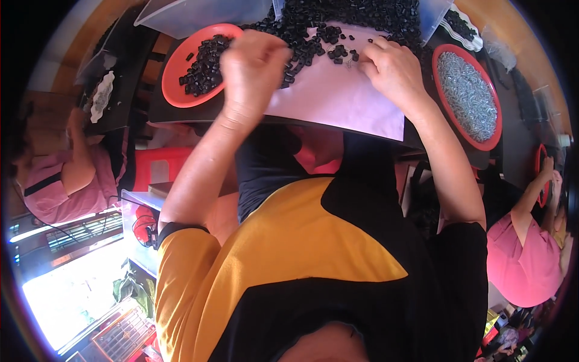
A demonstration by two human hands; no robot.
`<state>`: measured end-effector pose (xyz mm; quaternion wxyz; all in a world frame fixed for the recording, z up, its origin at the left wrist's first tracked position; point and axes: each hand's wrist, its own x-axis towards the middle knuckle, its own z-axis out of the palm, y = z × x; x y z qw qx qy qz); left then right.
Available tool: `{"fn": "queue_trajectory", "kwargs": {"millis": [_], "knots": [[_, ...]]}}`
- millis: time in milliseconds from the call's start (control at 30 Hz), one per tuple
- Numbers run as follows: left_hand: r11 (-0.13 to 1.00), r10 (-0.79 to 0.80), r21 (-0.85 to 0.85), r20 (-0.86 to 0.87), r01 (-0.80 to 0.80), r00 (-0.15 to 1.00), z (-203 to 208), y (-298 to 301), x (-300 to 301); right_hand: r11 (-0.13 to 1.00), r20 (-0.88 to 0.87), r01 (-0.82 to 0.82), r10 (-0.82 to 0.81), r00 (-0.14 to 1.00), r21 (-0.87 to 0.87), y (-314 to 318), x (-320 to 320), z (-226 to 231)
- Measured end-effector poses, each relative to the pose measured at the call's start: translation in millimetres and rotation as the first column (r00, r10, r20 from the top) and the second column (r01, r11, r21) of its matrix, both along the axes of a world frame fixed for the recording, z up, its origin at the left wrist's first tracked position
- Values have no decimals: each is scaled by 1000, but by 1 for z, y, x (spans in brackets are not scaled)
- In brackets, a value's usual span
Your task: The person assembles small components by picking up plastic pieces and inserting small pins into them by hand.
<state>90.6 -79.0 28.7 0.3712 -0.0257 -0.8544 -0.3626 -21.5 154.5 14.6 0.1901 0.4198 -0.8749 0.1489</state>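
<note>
Between the red plate [170, 84] and the loose pile of small black plastic pieces [309, 49], my left hand [250, 69] hovers with its fingers curled in, slightly blurred. Whatever it holds is hidden. My right hand [395, 72] is at the right side of the pile, thumb and fingertips pinched low over a pale pink sheet [347, 96]. Any piece in that pinch is too small to make out. More black pieces [211, 63] lie in the red plate, beside my left hand.
A clear plastic bin [193, 17] with black pieces stands at the back. On the right, a second red plate [496, 130] holds many small shiny silvery pieces [464, 90]. Behind it is a white scalloped dish [476, 40]. Co-workers in pink sit at left [66, 181] and right [525, 259].
</note>
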Motion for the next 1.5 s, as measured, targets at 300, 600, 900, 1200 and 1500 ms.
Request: {"fn": "queue_trajectory", "kwargs": {"millis": [300, 600, 900, 1200, 1500], "knots": [[851, -45, -519, 74, 77, 996, -33, 70, -47, 999, -217, -11, 19, 976, 40, 15, 3, -8], [875, -102, -468, 66, 120, 993, -30, 67, -53, 997, -203, 0, -15, 979, -71, 29, -3, -9], [712, -171, -681, 72, 174, 983, -23, 61, -85, 983, -197, -94, 62, 979, -156, 23, 0, -6], [875, -252, -403, 93, 268, 963, -15, 58, -71, 961, -112, -112, 86, 990, -253, 23, 0, -4], [672, -540, 724, 337, 154, 771, 10, 78, -18, 690, 582, 137, 468, 665, -711, 11, 34, 4]]}}
